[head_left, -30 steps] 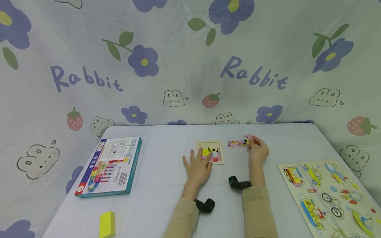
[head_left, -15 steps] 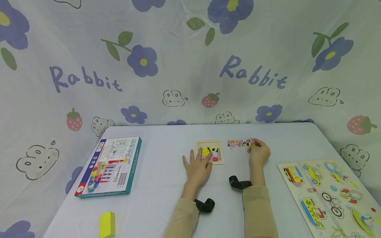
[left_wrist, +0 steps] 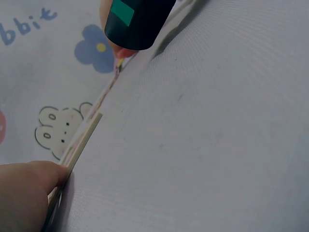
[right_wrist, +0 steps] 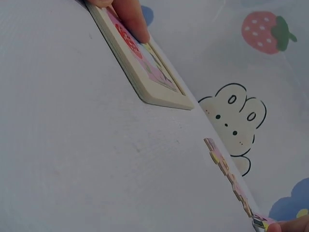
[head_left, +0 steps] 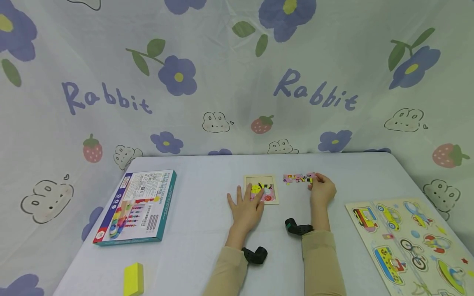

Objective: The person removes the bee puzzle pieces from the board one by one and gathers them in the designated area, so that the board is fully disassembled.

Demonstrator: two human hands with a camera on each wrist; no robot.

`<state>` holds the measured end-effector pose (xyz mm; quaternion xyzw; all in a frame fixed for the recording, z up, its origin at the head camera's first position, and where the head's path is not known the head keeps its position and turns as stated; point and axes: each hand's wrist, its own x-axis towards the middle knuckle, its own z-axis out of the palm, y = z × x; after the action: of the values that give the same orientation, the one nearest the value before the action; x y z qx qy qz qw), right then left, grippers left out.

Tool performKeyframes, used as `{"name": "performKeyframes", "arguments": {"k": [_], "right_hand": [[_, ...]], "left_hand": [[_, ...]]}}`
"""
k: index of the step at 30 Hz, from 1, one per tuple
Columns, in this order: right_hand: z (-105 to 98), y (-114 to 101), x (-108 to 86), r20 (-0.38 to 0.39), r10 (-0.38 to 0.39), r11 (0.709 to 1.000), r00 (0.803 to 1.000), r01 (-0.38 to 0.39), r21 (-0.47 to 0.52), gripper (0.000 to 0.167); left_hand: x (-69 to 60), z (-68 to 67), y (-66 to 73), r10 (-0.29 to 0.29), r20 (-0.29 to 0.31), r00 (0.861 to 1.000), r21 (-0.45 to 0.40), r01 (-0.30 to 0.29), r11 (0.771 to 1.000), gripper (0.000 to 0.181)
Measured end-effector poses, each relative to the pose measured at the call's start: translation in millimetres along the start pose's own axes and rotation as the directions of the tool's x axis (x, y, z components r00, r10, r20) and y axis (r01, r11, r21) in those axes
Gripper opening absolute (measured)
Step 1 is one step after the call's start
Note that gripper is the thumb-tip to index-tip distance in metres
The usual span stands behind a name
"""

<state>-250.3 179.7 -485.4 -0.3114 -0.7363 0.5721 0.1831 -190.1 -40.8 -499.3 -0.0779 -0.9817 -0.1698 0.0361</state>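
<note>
My left hand (head_left: 247, 211) lies with spread fingers over a small square wooden puzzle tray (head_left: 277, 191), touching its left part. Inside the tray's lower half are pink picture pieces (head_left: 269, 193) with a yellow figure and a red round shape; the fingers hide some of them. Right of the tray, several pink jigsaw pieces (head_left: 294, 178) form a row on the table. At the row's right end my right hand (head_left: 323, 190) pinches a jigsaw piece (right_wrist: 259, 221), partly covered by the fingertips. In the left wrist view, my left thumb (left_wrist: 41, 176) rests at the tray's edge.
A flat toy box (head_left: 138, 205) lies on the left of the white table (head_left: 200, 230). Near the front left is a yellow block (head_left: 133, 279). A large vehicle puzzle board (head_left: 411, 242) occupies the right front. Behind hangs a printed curtain (head_left: 229, 90).
My right hand has brought the jigsaw piece down and slightly right, into line with the row's right end. It has barely moved in the last half second. The left hand stays put.
</note>
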Motion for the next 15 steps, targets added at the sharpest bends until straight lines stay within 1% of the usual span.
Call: {"name": "performKeyframes", "arguments": {"k": [6, 15], "right_hand": [[-1.0, 0.6, 0.3, 0.002, -0.018, 1.000, 1.000, 0.018, 0.018, 0.028], [-1.1, -2.5, -1.2, 0.000, -0.025, 0.999, 1.000, 0.025, 0.023, 0.029]], "left_hand": [[-0.9, -1.0, 0.1, -0.001, 0.002, 1.000, 0.002, 0.001, 1.000, 0.041], [-1.6, -2.2, 1.3, 0.001, -0.015, 1.000, -0.018, -0.002, 1.000, 0.041]]}}
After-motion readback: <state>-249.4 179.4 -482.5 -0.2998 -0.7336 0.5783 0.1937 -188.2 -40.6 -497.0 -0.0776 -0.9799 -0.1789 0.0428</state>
